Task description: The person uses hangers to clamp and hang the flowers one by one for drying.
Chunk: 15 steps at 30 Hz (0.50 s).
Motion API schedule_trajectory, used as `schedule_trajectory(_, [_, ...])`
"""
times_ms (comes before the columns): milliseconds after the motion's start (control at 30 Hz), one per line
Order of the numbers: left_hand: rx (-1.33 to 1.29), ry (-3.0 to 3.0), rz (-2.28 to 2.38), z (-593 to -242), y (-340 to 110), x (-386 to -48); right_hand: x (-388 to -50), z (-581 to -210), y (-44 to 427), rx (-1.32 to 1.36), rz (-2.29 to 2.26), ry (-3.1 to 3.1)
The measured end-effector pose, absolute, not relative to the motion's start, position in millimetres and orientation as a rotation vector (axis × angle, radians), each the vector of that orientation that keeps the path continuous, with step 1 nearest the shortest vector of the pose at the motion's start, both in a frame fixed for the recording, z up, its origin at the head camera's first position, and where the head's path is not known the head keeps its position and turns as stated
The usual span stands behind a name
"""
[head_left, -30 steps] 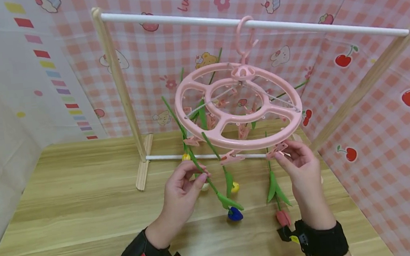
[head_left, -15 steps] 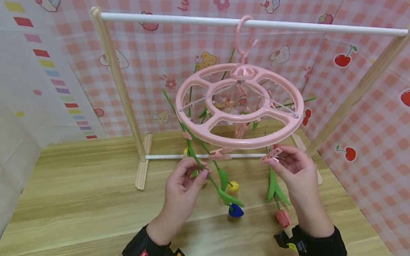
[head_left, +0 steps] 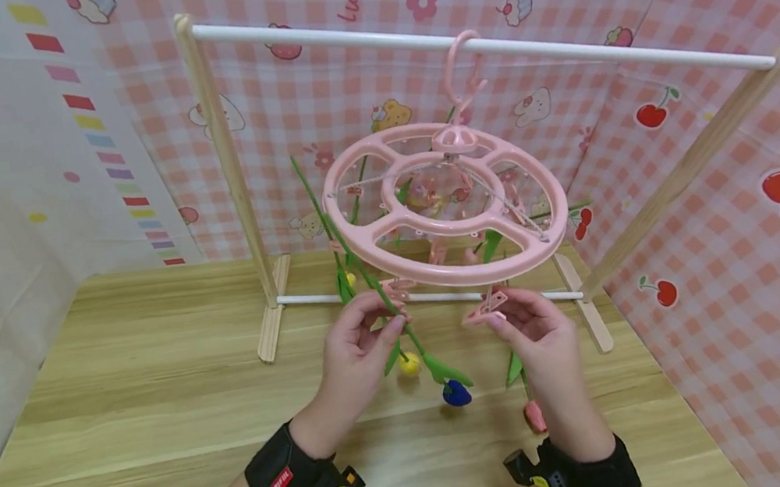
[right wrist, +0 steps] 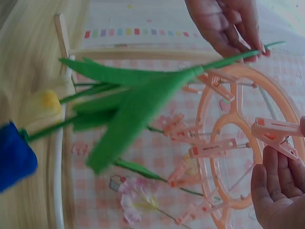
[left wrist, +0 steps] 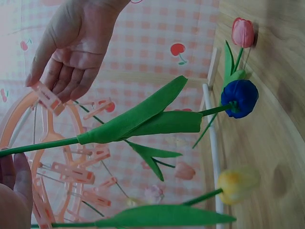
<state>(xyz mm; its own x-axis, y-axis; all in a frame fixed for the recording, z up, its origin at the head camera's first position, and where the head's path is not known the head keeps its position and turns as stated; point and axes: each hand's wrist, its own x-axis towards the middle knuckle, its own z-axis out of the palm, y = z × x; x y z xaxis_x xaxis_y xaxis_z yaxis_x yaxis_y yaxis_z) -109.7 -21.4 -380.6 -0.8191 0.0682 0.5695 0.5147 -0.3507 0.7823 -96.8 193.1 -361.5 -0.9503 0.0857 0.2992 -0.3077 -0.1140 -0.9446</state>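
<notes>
My left hand [head_left: 360, 344] pinches the green stem of a blue artificial tulip [head_left: 457, 393], its flower hanging down to the right. The stem's upper end passes in front of the pink round clip hanger [head_left: 463, 274]. Just under the hanger's front rim, my right hand [head_left: 539, 331] pinches a pink clothespin [head_left: 484, 311] by its handle end. Nothing shows between that clothespin's tips in the right wrist view. Apart from it, the blue tulip's leaves [right wrist: 128, 100] stretch across that view. A yellow tulip [left wrist: 238, 185] hangs head down near the left hand.
The hanger hooks over a white rod [head_left: 342, 38] on a wooden stand [head_left: 231, 172]. Several other flowers and clothespins hang from it. A pink tulip [head_left: 534, 416] lies below the right hand, partly hidden by it. A checked backdrop [head_left: 318, 86] stands behind the wooden table [head_left: 131, 409].
My right hand has moved left with the clothespin. The hanger has turned and shifted slightly left, carrying the yellow tulip left. My left hand has moved slightly right with the blue tulip.
</notes>
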Motion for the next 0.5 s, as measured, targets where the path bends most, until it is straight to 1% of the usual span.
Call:
schedule_trajectory(167, [-0.758,-1.592,-2.239,-380.1,-19.2,-112.1,-96.3,-364.9,183.9,0.25,2.163,-1.939])
schedule_trajectory(367, [-0.772,-1.586,-2.246,-381.9,-18.1,-114.8,-97.9,-366.7,174.8,0.414,2.186,-1.91])
schedule_trajectory(500, [-0.745,-1.607,-2.264,-381.0,-18.3,-115.6,-98.3,-367.3,169.5,0.436,2.186,-1.873])
